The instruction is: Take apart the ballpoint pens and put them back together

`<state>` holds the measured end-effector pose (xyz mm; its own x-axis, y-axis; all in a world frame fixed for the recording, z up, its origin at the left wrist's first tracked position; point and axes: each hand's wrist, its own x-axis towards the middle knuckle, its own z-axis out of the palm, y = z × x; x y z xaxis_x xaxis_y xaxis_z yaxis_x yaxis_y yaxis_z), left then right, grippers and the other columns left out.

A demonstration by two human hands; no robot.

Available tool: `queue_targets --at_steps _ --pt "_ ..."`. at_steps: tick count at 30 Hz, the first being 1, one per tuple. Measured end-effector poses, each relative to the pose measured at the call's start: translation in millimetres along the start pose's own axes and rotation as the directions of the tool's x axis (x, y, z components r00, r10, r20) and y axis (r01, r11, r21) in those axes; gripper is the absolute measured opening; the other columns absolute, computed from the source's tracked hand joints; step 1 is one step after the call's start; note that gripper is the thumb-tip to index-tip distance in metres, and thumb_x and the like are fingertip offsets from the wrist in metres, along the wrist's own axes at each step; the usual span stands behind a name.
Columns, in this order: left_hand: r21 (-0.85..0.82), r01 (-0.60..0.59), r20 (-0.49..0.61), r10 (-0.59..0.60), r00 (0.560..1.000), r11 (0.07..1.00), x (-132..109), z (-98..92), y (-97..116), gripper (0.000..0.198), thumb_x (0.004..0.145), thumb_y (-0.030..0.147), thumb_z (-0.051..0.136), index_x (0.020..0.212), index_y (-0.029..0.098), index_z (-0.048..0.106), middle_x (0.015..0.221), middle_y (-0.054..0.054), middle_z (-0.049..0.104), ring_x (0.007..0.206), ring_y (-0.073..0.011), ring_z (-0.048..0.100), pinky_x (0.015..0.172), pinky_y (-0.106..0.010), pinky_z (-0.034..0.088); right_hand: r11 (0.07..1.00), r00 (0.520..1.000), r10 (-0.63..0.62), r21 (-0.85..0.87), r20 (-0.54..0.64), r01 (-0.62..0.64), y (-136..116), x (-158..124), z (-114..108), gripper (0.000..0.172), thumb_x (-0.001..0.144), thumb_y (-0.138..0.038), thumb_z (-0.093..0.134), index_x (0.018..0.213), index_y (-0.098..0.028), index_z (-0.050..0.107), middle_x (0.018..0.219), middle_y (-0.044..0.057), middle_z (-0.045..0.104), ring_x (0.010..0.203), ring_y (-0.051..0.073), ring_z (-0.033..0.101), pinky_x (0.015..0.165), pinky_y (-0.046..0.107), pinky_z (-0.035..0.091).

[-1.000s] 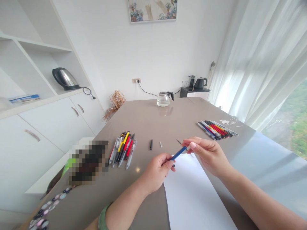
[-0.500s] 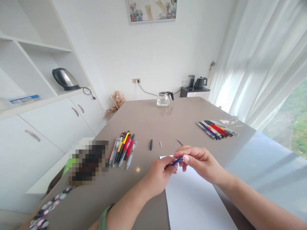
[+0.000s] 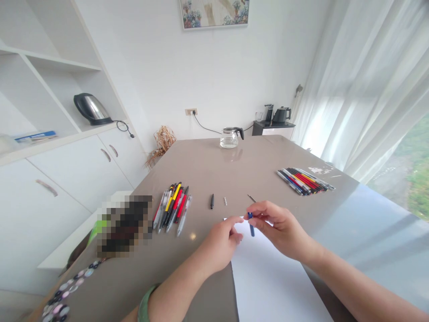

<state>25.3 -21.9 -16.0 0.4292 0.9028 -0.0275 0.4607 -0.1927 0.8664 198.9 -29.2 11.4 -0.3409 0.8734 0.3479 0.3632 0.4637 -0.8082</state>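
My right hand (image 3: 281, 228) pinches a short blue pen barrel (image 3: 251, 225) and holds it nearly upright over the far edge of a white sheet of paper (image 3: 271, 281). Just left of it, my left hand (image 3: 221, 243) has its fingers curled, thumb against fingertip; whether it holds anything I cannot make out. On the table beyond the hands lie a black pen part (image 3: 212, 201), a tiny metal piece (image 3: 225, 201) and a thin refill (image 3: 251, 198).
A bundle of several pens (image 3: 172, 206) lies left of centre and a row of several pens (image 3: 303, 180) lies far right on the brown table (image 3: 208, 170). A glass carafe (image 3: 229, 137) stands at the far edge. A bead string (image 3: 56, 305) is near left.
The blue barrel was slanted between both hands. My left hand has let go, and my right hand has turned the barrel upright and drawn it slightly right.
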Motion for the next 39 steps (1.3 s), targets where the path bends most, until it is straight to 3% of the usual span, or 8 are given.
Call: queue_targets --at_steps 3,10,16,23,27,30,33,39 --pt "0.034 0.042 -0.023 -0.041 0.999 0.999 1.0 0.1 -4.0 0.031 0.08 0.03 0.04 0.107 0.021 0.051 0.073 -0.001 0.057 0.063 -0.014 0.05 0.058 -0.025 0.038 0.997 0.997 0.058 -0.045 0.051 -0.056 6.0 1.9 0.5 0.009 0.081 -0.021 0.044 0.089 -0.021 0.05 0.076 0.001 0.059 0.067 0.012 0.053 0.059 0.025 0.043" --pt "0.018 0.05 -0.017 -0.049 0.999 0.999 0.8 -1.0 -0.7 0.031 0.081 0.033 0.037 0.105 0.021 0.052 0.081 -0.003 0.059 0.062 -0.0134 0.05 0.058 -0.025 0.038 1.0 0.995 0.012 0.0 0.098 -0.012 6.9 0.8 0.4 0.029 0.082 -0.017 0.041 0.109 -0.023 0.035 0.087 0.004 0.059 0.072 0.012 0.055 0.065 0.027 0.046" --pt "0.003 0.035 -0.027 -0.035 0.999 0.999 0.3 -0.7 -1.6 0.031 0.082 0.033 0.036 0.105 0.021 0.052 0.082 -0.004 0.059 0.066 -0.0139 0.05 0.06 -0.025 0.038 1.0 0.997 0.02 -0.014 0.08 -0.019 8.6 2.3 2.3 0.018 0.081 -0.017 0.042 0.098 -0.021 0.041 0.082 0.003 0.058 0.07 0.012 0.055 0.062 0.027 0.045" --pt "0.015 0.012 -0.008 -0.012 1.0 1.0 -1.0 -1.3 -0.3 0.031 0.081 0.033 0.037 0.104 0.021 0.053 0.072 -0.001 0.055 0.056 -0.0117 0.046 0.054 -0.023 0.036 0.974 0.998 0.009 0.224 0.056 -0.021 1.5 3.2 3.3 0.012 0.08 -0.021 0.047 0.092 -0.02 0.043 0.082 0.004 0.059 0.07 0.012 0.054 0.062 0.028 0.045" --pt "-0.01 0.034 0.011 -0.034 0.999 0.999 -2.2 -0.9 0.8 0.034 0.076 0.031 0.047 0.108 0.022 0.05 0.083 -0.003 0.055 0.065 -0.0132 0.05 0.058 -0.024 0.04 0.767 0.979 0.205 0.622 -0.002 -0.16 9.4 8.0 0.2 0.02 0.077 -0.023 0.053 0.096 -0.02 0.045 0.081 0.003 0.06 0.064 0.01 0.055 0.062 0.027 0.047" --pt "-0.005 0.001 0.0 -0.001 1.0 1.0 -2.7 0.0 0.4 0.033 0.072 0.031 0.052 0.104 0.023 0.052 0.093 -0.005 0.055 0.077 -0.0157 0.051 0.067 -0.026 0.042 0.464 0.902 0.425 0.837 0.076 -0.289 19.4 13.3 -4.2 0.022 0.075 -0.018 0.055 0.097 -0.018 0.05 0.08 0.003 0.06 0.058 0.007 0.054 0.06 0.023 0.049" --pt "0.001 -0.026 -0.008 0.026 1.0 1.0 -2.8 1.1 -0.6 0.028 0.072 0.035 0.052 0.097 0.022 0.055 0.097 -0.005 0.056 0.08 -0.0166 0.052 0.07 -0.027 0.042 0.227 0.821 0.534 0.9 0.205 -0.373 26.3 16.9 -7.1 0.014 0.075 -0.013 0.053 0.089 -0.013 0.056 0.076 0.003 0.061 0.057 0.005 0.055 0.059 0.017 0.05" --pt "0.012 -0.036 -0.002 0.036 0.999 0.999 -3.0 1.0 0.4 0.025 0.074 0.037 0.051 0.092 0.022 0.057 0.095 -0.004 0.059 0.079 -0.0163 0.054 0.07 -0.028 0.043 0.084 0.739 0.629 0.923 0.243 -0.375 25.2 19.4 -8.9 0.011 0.075 -0.009 0.053 0.083 -0.012 0.059 0.065 0.001 0.059 0.055 0.005 0.057 0.054 0.013 0.053"
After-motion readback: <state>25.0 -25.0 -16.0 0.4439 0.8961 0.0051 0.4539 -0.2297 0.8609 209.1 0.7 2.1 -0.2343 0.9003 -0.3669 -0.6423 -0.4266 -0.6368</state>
